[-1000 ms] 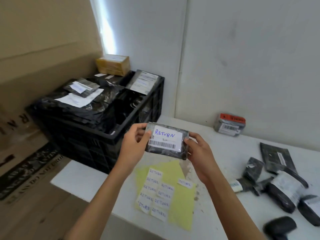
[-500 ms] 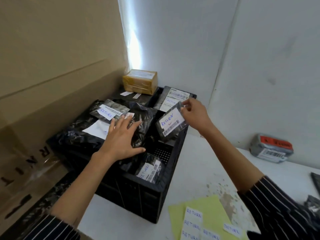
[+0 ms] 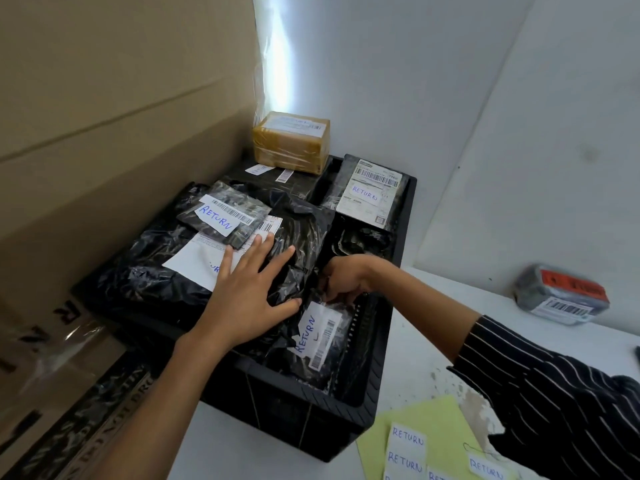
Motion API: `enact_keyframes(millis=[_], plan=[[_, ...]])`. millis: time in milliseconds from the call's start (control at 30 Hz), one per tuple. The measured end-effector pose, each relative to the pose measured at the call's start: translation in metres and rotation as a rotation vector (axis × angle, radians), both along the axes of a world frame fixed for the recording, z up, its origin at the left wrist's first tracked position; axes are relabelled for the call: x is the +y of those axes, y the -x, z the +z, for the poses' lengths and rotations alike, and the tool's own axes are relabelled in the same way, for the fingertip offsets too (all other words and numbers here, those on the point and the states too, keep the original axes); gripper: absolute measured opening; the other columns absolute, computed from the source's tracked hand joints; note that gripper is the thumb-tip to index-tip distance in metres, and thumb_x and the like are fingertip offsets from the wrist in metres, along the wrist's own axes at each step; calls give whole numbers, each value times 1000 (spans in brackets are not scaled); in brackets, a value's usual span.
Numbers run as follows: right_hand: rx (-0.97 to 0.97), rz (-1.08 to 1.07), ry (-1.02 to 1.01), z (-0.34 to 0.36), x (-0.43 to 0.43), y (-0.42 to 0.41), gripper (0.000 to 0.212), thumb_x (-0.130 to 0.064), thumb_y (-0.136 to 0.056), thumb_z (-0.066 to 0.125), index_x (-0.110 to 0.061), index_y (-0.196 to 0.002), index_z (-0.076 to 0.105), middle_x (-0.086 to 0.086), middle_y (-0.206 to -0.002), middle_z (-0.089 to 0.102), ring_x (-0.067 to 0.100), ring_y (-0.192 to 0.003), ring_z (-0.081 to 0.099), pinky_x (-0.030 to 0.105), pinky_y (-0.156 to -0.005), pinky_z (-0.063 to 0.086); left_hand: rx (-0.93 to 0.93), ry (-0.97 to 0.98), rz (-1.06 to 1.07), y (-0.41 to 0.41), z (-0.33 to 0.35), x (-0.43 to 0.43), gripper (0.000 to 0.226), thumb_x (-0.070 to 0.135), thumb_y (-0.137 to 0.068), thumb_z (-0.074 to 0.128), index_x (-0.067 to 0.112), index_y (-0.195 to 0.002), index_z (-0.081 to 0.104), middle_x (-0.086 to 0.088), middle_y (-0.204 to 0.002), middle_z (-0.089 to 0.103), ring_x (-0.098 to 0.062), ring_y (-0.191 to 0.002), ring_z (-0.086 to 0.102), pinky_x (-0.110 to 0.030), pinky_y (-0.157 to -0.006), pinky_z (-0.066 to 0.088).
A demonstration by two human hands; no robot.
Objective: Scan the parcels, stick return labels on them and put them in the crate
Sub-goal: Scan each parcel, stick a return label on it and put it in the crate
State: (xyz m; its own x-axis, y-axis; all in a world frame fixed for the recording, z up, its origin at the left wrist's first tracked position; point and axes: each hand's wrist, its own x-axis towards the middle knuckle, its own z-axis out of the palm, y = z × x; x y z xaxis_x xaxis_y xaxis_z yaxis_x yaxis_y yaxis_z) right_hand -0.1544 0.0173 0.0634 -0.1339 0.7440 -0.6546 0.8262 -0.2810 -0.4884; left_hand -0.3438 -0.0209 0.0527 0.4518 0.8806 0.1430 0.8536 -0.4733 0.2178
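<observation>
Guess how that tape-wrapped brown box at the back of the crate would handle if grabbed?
The brown box looks stiff: square edges, flat faces, so it likely keeps its shape. Its glossy clear wrap may be slippery in the fingers. It rests on soft black bags in the crate, so a push could tilt it.

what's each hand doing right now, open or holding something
Left hand: open, fingers spread, pressing flat on the black bags in the crate.
Right hand: closed on the top edge of the small labelled parcel, lowering it into the crate.
</observation>
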Motion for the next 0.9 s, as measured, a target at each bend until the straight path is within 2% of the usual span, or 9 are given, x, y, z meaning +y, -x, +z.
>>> enact_keyframes(millis=[100, 233, 333, 400, 533, 600, 667, 767, 900], plan=[[28, -42, 45, -10, 0, 1, 24, 1, -95, 44, 3, -115, 56, 11, -90, 61, 17, -70, 56, 31, -67, 50, -18, 6, -13, 1, -2, 0, 95, 79, -62, 12, 38, -149, 8, 5, -159, -6, -8, -143, -16, -41, -114, -17], [40, -58, 81, -13, -2, 1, 31, -9, -99, 35, 0, -126, 50, 18, -117, 62, 22, -80, 61, 36, -77, 48, -22, 25, -19, 0, -1, 0, 98, 83, -62, 11, 39, -149, 7, 6, -159, -8, -8, -143, -18, -41, -113, -18], [56, -70, 7, -6, -6, 0, 32, -7, -98, 34, 0, -124, 51, 20, -117, 63, 29, -99, 63, 34, -81, 47, -32, 31, -21, -1, 2, -3, 113, 95, -50, 4, 38, -148, 9, 7, -159, -5, -9, -144, -15, -41, -113, -18], [68, -84, -111, 3, -14, -4, 29, -7, -97, 37, 2, -118, 54, 19, -113, 65, 29, -99, 64, 32, -79, 49, -83, 66, -32, -3, 7, -8, 115, 96, -50, 9, 37, -148, 16, 7, -159, 2, -10, -145, -10, -38, -113, -17], [244, -148, -400, 25, -42, -26, 20, -12, -95, 50, 1, -105, 62, 15, -100, 69, 24, -92, 66, 30, -85, 51, -227, 74, -64, -20, 23, -25, 65, 62, -82, 53, 30, -138, 42, 6, -154, 23, -10, -144, 11, -35, -118, -4], [425, -214, -461, 37, -65, -42, 18, -12, -95, 52, 0, -104, 62, 15, -98, 69, 22, -91, 67, 31, -87, 52, -331, 58, -100, -35, 32, -36, 49, 50, -86, 58, 28, -128, 53, 8, -145, 37, -11, -137, 27, -36, -116, 18], [537, -269, -514, 44, -94, -63, 20, -13, -95, 52, 1, -107, 61, 15, -98, 70, 20, -89, 67, 31, -87, 52, -443, 56, -148, -56, 40, -52, 39, 42, -86, 62, 25, -120, 60, 8, -132, 49, -7, -125, 42, -26, -105, 33], [607, -394, -599, 37, -147, -102, 21, -10, -95, 51, 5, -107, 60, 19, -99, 69, 23, -87, 66, 32, -83, 52, -574, 100, -243, -95, 46, -83, 26, 29, -86, 64, 20, -111, 65, 10, -110, 59, 2, -102, 54, -8, -88, 39], [547, -630, -611, -7, -229, -163, 16, -9, -95, 52, 2, -100, 62, 15, -91, 71, 21, -80, 68, 31, -74, 54, -710, 313, -359, -160, 28, -132, 16, 29, -87, 64, 20, -100, 66, 12, -96, 65, 0, -86, 61, -14, -77, 48]])
